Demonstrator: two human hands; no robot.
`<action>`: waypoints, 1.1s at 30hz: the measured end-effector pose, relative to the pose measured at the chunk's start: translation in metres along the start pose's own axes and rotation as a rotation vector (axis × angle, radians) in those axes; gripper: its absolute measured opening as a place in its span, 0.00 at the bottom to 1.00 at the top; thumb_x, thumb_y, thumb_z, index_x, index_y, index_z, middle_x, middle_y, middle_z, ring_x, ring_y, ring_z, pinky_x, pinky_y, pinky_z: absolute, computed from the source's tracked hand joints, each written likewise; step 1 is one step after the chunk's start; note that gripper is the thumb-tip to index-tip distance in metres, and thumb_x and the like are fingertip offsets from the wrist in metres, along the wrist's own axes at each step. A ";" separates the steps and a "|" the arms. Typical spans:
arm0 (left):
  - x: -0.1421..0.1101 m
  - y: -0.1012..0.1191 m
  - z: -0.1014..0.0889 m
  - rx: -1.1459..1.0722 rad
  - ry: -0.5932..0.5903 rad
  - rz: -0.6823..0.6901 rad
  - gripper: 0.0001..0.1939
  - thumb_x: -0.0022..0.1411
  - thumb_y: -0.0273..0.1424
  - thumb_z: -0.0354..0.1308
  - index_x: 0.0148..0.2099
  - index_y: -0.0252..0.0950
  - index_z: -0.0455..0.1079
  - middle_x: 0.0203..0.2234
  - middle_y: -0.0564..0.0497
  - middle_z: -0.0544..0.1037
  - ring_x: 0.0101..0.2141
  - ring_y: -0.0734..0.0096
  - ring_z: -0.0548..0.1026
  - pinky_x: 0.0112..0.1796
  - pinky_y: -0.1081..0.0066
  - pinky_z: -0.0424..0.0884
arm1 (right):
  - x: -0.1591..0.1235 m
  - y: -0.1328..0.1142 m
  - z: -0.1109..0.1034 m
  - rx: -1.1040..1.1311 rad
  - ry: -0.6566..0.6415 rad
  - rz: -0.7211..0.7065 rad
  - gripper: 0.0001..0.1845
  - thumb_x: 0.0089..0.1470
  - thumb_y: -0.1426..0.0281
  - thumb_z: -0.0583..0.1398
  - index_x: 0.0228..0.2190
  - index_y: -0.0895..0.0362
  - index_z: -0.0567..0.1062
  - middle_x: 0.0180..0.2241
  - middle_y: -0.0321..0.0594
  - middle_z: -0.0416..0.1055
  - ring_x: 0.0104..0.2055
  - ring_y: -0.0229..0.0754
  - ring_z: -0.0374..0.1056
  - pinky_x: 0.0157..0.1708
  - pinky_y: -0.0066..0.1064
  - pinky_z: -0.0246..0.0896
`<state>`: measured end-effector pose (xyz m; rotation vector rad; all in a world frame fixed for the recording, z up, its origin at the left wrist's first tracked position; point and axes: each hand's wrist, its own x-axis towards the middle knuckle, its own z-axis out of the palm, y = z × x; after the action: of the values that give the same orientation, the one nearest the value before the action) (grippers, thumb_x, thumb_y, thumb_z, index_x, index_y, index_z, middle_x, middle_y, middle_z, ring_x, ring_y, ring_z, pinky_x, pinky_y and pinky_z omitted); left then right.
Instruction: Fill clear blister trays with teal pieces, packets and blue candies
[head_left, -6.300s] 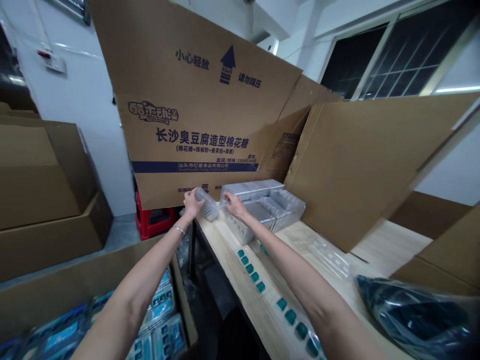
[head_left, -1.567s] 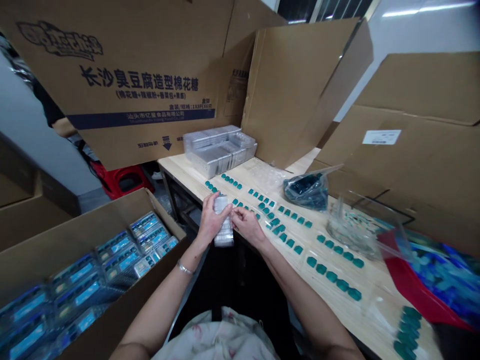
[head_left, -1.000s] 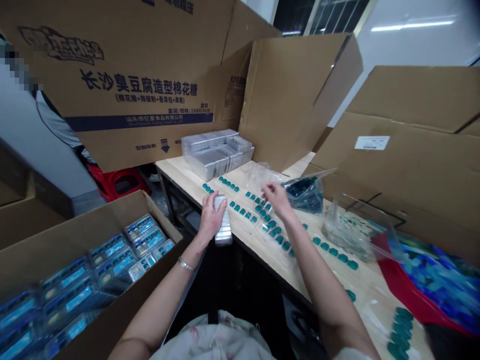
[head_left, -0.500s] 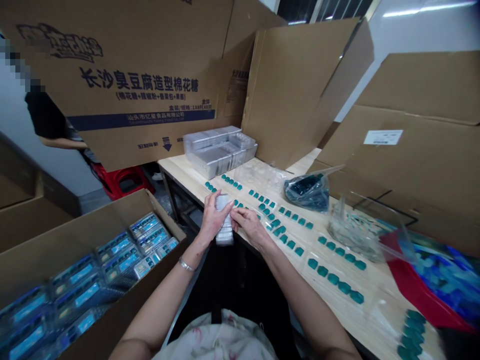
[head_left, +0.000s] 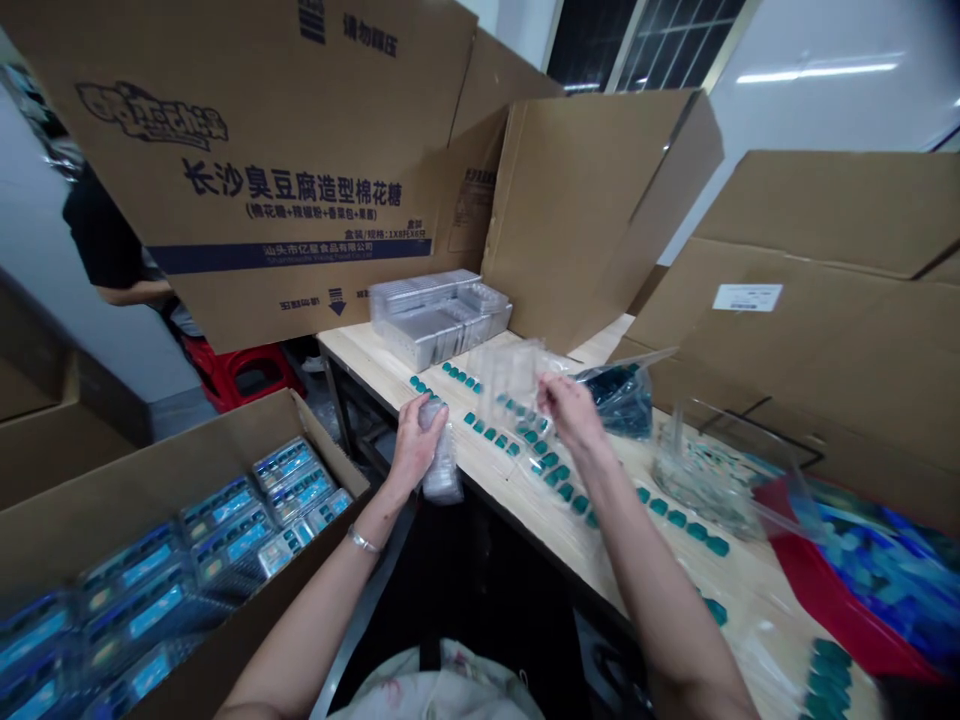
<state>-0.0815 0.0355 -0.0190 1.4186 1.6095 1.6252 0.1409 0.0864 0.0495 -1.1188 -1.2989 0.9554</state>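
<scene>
My left hand (head_left: 417, 440) is closed round a stack of nested clear plastic trays (head_left: 444, 472), held upright at the table's front edge. Over the table, my right hand (head_left: 568, 405) pinches a single clear plastic tray (head_left: 514, 375), which is smeared by motion. Beneath and around it lie rows of dark green, rounded pieces (head_left: 551, 460), grouped in short lines, some on clear trays. Just behind my right hand sits a clear bag (head_left: 626, 395) with dark green contents.
More stacked clear trays (head_left: 439, 320) stand at the table's far end, against large cardboard boxes (head_left: 300, 150). An open carton (head_left: 330, 440) with blue-labelled packs is at left. On the right are a clear bin (head_left: 705, 480) and a red tub (head_left: 817, 590) of blue packets. A person (head_left: 112, 240) is behind.
My right hand has left the stack and moved right and away over the table, carrying a clear tray. My left hand keeps the stack, shifted slightly left. The view has tilted up a little.
</scene>
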 end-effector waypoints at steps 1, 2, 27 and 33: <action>0.000 0.000 0.000 -0.005 -0.007 0.005 0.20 0.57 0.39 0.54 0.50 0.37 0.64 0.47 0.45 0.66 0.49 0.65 0.65 0.53 0.63 0.58 | 0.017 -0.006 -0.012 -0.010 0.013 0.001 0.12 0.48 0.59 0.57 0.21 0.53 0.66 0.17 0.34 0.61 0.19 0.36 0.56 0.21 0.31 0.49; -0.001 0.001 0.001 -0.005 -0.014 0.010 0.20 0.58 0.39 0.53 0.51 0.36 0.64 0.47 0.45 0.65 0.49 0.65 0.65 0.53 0.64 0.58 | 0.030 -0.010 -0.022 -0.055 0.060 -0.004 0.12 0.48 0.58 0.57 0.21 0.52 0.65 0.19 0.35 0.62 0.21 0.38 0.58 0.22 0.31 0.51; -0.001 0.002 0.004 0.047 0.020 0.056 0.22 0.52 0.36 0.59 0.49 0.35 0.65 0.45 0.45 0.68 0.48 0.64 0.67 0.51 0.63 0.61 | -0.078 0.040 0.072 0.008 -0.258 0.119 0.11 0.48 0.62 0.57 0.26 0.58 0.69 0.15 0.29 0.61 0.16 0.31 0.55 0.18 0.24 0.50; 0.003 -0.004 0.000 0.028 0.035 0.011 0.21 0.52 0.37 0.58 0.48 0.35 0.66 0.45 0.44 0.68 0.47 0.63 0.67 0.52 0.62 0.60 | -0.016 0.004 0.020 -0.189 -0.093 -0.111 0.11 0.49 0.66 0.52 0.21 0.58 0.66 0.16 0.33 0.61 0.17 0.31 0.55 0.19 0.25 0.52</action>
<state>-0.0845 0.0391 -0.0216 1.4222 1.6527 1.6487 0.1205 0.0738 0.0406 -1.1439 -1.5367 0.8236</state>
